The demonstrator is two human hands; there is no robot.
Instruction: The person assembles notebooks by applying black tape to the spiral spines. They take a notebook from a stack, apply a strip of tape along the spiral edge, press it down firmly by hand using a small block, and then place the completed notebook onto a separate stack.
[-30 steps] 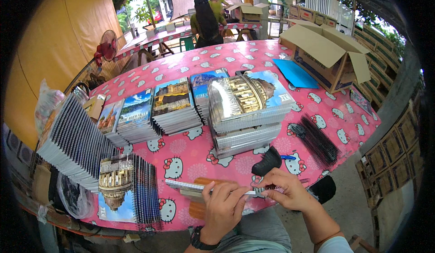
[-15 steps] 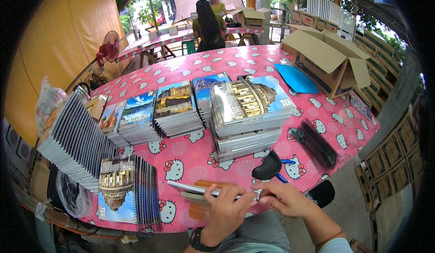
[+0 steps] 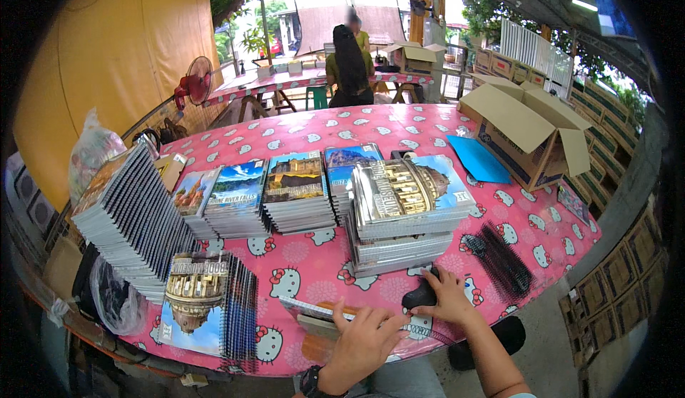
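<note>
My left hand (image 3: 364,337) lies over a spiral notebook (image 3: 317,314) at the table's near edge, its thumb and fingers holding the pages. The notebook rests partly on a brown wooden piece (image 3: 314,348). A thin dark wire coil (image 3: 437,334) trails rightward from beside the left fingers. My right hand (image 3: 451,299) is closed around a rounded black object (image 3: 419,295), its thumb at the near side and its fingers over the far side. The hand covers the place where blue handles showed earlier.
A stack of notebooks with a building on the cover (image 3: 407,191) stands just ahead. More notebook stacks (image 3: 296,191) line the left, with a tall one (image 3: 135,220). Black wire coils (image 3: 503,262) lie right. Beyond are a blue sheet (image 3: 479,159) and an open carton (image 3: 521,134).
My right hand has left the notebook's end and moved up and right onto the black object. The left hand stays on the notebook. The head view has tilted up slightly.
</note>
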